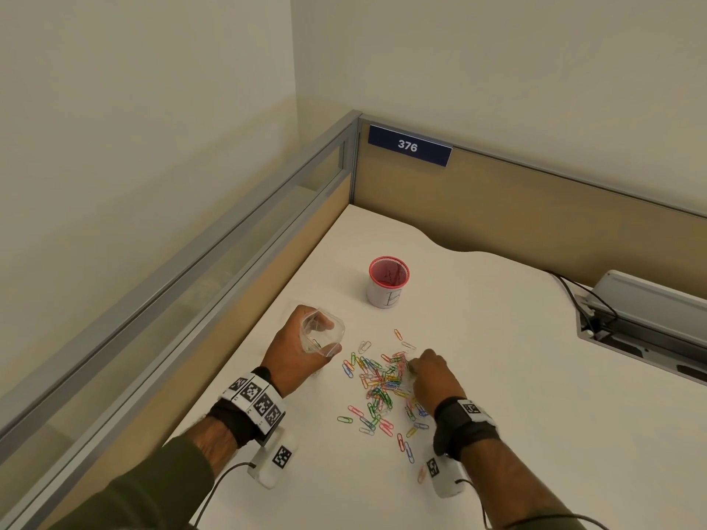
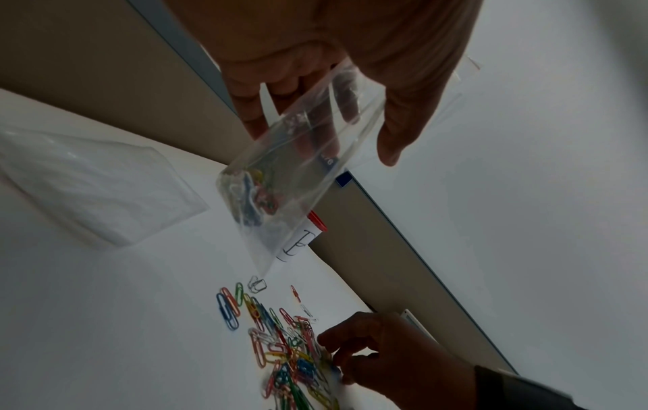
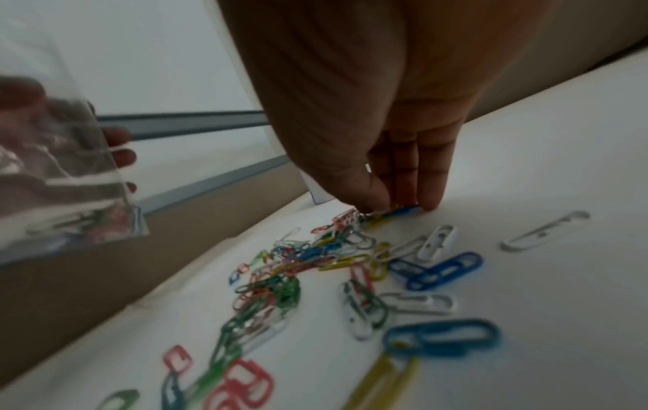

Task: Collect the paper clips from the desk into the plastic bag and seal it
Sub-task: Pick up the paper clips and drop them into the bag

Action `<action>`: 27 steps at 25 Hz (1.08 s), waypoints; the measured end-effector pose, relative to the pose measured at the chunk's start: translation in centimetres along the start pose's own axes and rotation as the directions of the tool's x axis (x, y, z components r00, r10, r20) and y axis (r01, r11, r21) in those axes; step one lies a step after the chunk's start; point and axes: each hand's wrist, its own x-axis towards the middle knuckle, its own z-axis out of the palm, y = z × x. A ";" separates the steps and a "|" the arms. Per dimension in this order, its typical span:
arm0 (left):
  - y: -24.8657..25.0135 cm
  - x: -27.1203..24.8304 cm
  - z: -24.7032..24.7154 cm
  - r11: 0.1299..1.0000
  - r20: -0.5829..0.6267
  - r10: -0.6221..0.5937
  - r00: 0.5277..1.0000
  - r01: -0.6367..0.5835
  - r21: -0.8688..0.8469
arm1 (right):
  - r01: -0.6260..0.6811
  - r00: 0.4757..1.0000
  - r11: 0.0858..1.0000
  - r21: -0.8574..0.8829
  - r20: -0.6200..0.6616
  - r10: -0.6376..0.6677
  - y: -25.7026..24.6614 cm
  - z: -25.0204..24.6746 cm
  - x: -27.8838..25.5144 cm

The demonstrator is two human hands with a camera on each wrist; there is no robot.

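Note:
Many coloured paper clips [image 1: 378, 384] lie scattered on the white desk [image 1: 516, 376]. My left hand [image 1: 294, 353] holds a small clear plastic bag [image 1: 321, 332] above the desk, left of the pile, its mouth held open. Several clips sit at the bag's bottom [image 2: 257, 194]. My right hand [image 1: 430, 371] reaches down into the far side of the pile. Its thumb and fingers [image 3: 431, 177] pinch a few clips [image 3: 385, 215] against the desk. The same bag shows blurred at the left in the right wrist view [image 3: 70, 180].
A red-rimmed white cup [image 1: 388, 283] marked with a letter stands behind the pile. Another clear bag [image 2: 94, 185] lies flat on the desk to the left. A cable box [image 1: 642, 319] with wires sits at the right. Partition walls [image 1: 535, 200] close the back and left.

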 end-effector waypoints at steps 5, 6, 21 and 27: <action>-0.3 -0.3 0.2 1.000 0.017 0.001 1.000 -0.001 -0.016 | 0.022 0.999 0.997 0.070 -0.034 -0.019 0.2 0.0 -1.0; -0.3 -0.5 0.2 1.000 0.014 0.001 1.000 -0.001 -0.022 | 0.043 0.999 0.997 0.061 -0.008 -0.043 -0.1 0.1 -1.1; -0.2 -1.2 0.9 0.996 -0.033 -0.007 0.999 0.004 -0.088 | 0.190 0.981 0.976 -0.109 0.048 -0.186 -1.3 0.9 -1.6; 0.3 -0.9 1.3 0.998 -0.021 -0.008 1.000 0.007 -0.066 | 0.177 0.981 0.971 -0.161 -0.053 -0.188 -2.3 1.0 -1.5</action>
